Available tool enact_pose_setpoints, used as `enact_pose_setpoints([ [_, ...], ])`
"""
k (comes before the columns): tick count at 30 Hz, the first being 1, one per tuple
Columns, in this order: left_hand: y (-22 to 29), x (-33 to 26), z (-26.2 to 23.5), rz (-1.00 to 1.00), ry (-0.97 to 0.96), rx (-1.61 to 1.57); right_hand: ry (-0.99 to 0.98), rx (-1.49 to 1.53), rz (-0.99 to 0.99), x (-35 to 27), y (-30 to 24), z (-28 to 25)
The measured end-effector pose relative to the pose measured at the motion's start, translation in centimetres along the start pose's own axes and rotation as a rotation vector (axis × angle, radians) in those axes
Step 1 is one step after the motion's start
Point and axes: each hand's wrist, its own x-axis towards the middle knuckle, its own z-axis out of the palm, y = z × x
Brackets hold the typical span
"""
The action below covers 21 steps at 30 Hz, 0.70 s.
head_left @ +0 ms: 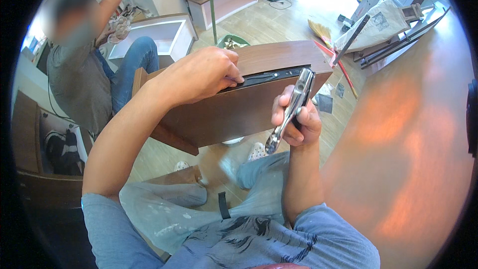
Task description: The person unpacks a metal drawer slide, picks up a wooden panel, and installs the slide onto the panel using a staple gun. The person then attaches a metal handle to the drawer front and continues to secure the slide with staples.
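A brown wooden drawer (219, 119) stands tilted before me, with a black metal drawer slide (271, 75) running along its upper side. My left hand (211, 72) reaches over from the left, its fingers pinched together at the slide's near-left part, where they hide the rail's end. In my right hand (301, 119), at the drawer's right end, is a long shiny chrome hand tool (291, 107), held upright at a slant. Its head is close to the right end of the slide; I cannot tell whether they touch. The tool's exact kind is unclear.
A co-worker (74, 65) sits at the left beside a white-lined drawer (149, 37). Behind my drawer are a green bin (233, 41) and a broom (321, 32). A large glossy brown panel (398, 159) fills the right side. A white cabinet (229, 10) stands farther back.
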Motion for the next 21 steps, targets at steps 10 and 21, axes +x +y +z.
enact_pose_setpoints([
  [10, 0.1, 1.0, -0.7, -0.1, -0.057, -0.152, -0.141, 0.097, 0.03, -0.3, -0.1, 0.7],
  [21, 5.5, -4.0, 1.5, -0.407, 0.347, -1.65, -0.017, -0.108, 0.161, -0.2, 0.4, 1.5],
])
